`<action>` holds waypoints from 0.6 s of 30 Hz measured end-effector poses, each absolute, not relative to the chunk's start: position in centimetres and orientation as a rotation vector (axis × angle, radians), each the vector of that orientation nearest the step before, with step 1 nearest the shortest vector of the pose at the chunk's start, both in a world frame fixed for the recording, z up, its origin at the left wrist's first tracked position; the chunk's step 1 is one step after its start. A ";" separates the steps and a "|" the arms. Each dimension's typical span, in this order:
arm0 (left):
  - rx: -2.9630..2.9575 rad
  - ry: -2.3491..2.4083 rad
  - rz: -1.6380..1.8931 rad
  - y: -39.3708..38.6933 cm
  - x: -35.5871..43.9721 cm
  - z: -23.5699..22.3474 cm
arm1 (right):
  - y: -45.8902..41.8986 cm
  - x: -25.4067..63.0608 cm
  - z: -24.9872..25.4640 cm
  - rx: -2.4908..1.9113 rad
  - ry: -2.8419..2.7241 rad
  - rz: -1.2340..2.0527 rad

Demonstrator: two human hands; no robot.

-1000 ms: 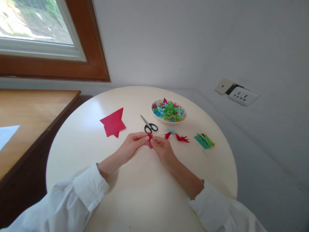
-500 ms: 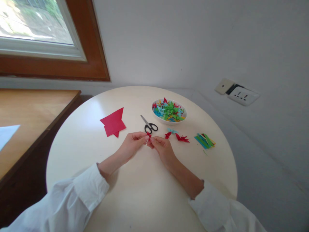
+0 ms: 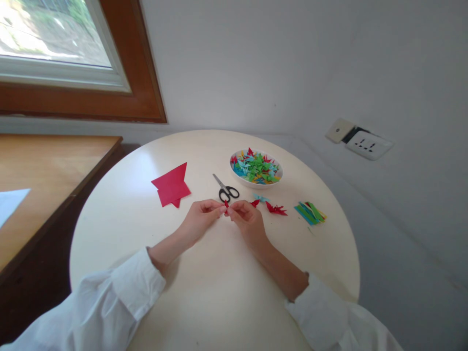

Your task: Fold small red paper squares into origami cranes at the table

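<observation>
Between my fingertips is a small folded red paper piece, mostly covered by the fingers. My left hand pinches it from the left, and my right hand pinches it from the right. Just beyond them lie scissors with black handles, the blades pointing away to the left. Right of my right hand are red folded paper cranes and a light blue one; one red crane is partly hidden behind the hand. Flat red paper sheets overlap to the left.
A white bowl full of colourful paper cranes stands at the back of the round white table. Coloured paper strips lie in a pile at the right. A wooden desk is at the left, a wall socket at the right.
My right hand's fingers have shifted up slightly and curled nearer the red paper, covering more of the red crane behind. The red paper has turned a little. My left hand barely moved.
</observation>
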State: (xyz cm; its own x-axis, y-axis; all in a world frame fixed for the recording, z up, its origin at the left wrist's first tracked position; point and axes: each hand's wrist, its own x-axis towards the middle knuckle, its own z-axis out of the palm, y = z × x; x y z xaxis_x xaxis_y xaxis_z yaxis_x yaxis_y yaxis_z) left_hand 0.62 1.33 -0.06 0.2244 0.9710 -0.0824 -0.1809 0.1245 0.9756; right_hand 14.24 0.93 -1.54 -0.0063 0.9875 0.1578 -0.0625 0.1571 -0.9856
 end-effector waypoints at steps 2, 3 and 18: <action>1.074 0.994 1.042 1.3 0.6 -0.1 | 1.0 14.1 -1.7 -1.023 -1.208 1.131; 1.067 1.007 1.033 1.3 0.6 -0.1 | 1.0 14.1 -1.8 -1.022 -1.208 1.127; 1.010 0.976 1.069 1.5 0.8 -0.6 | 0.9 14.3 -1.8 -1.070 -1.338 1.060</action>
State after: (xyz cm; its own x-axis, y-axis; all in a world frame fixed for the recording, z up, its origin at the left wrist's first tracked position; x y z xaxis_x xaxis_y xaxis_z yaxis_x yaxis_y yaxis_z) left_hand 0.81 1.46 -0.55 0.1974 0.9718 -0.1288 -0.2166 0.1714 0.9611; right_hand 14.33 0.91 -1.77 -0.0258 0.9795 0.2000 0.0291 0.2007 -0.9792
